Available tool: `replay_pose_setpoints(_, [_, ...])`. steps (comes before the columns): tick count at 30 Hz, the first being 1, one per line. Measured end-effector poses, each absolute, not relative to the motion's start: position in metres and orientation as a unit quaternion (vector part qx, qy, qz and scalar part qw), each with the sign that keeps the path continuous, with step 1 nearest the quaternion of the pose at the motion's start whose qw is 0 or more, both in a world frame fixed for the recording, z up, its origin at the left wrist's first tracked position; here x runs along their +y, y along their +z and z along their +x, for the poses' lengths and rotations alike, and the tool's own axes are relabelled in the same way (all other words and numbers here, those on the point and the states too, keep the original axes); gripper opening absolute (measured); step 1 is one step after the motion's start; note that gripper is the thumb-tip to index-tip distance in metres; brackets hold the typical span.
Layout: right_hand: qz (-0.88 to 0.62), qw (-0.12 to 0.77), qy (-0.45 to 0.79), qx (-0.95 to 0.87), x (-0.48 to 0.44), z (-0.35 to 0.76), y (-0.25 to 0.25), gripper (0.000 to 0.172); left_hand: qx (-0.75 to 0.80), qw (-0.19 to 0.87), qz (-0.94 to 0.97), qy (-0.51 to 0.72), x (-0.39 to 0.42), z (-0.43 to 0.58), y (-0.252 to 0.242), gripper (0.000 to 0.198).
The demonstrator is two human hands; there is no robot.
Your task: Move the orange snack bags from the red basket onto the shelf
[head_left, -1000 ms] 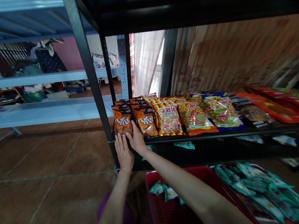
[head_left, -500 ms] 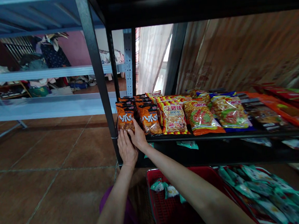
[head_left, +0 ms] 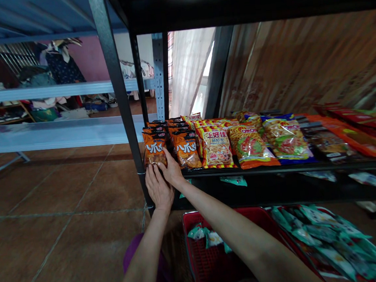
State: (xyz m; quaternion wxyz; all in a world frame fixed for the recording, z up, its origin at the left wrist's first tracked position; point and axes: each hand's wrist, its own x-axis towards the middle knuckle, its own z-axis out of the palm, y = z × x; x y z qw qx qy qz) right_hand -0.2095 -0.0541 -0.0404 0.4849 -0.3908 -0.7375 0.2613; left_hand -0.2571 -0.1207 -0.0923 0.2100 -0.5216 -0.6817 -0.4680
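An orange-and-black snack bag [head_left: 155, 149] stands upright at the left end of the black shelf, beside the upright post. My left hand [head_left: 157, 189] is at its bottom edge, fingers close together against the front of the bag. At its lower right side is my right hand [head_left: 172, 171], with the thumb side pressed on the bag and the other fingers partly hidden. Between them, both hands hold the bag's lower part. A matching orange snack bag [head_left: 188, 149] stands just to the right, and more of the same kind are lined up behind.
Red-and-yellow snack bags [head_left: 216, 146], orange noodle-picture bags [head_left: 252, 144] and blue-edged bags [head_left: 288, 139] continue along the shelf. Below stands a red basket [head_left: 192, 246] with several green packets, beside a container heaped with green packets [head_left: 334, 238]. The black post [head_left: 117, 85] borders the left side.
The view has shifted slightly, so everything sits a little further left. Both hands stay on the same orange snack bag, with the left fingers slightly lower on its front.
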Motion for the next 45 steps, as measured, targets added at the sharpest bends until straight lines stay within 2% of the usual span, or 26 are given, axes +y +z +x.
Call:
replay_pose_setpoints(20, [-0.395,0.485,0.301,-0.72,-0.057,-0.208,-0.033,0.063,-0.685,0.199,-0.52,-0.471,-0.124,-0.249,-0.089,0.061])
replay_pose_setpoints(36, [-0.356,0.509,0.316,-0.717,-0.054,-0.205,-0.041,0.07,-0.696,0.195,-0.506,-0.471,-0.13,-0.245,-0.089,0.063])
replay_pose_setpoints(45, [-0.356,0.504,0.298,-0.728,-0.046,-0.203,-0.038,0.062,-0.7,0.185,-0.519,-0.454,-0.128,-0.246,-0.093,0.062])
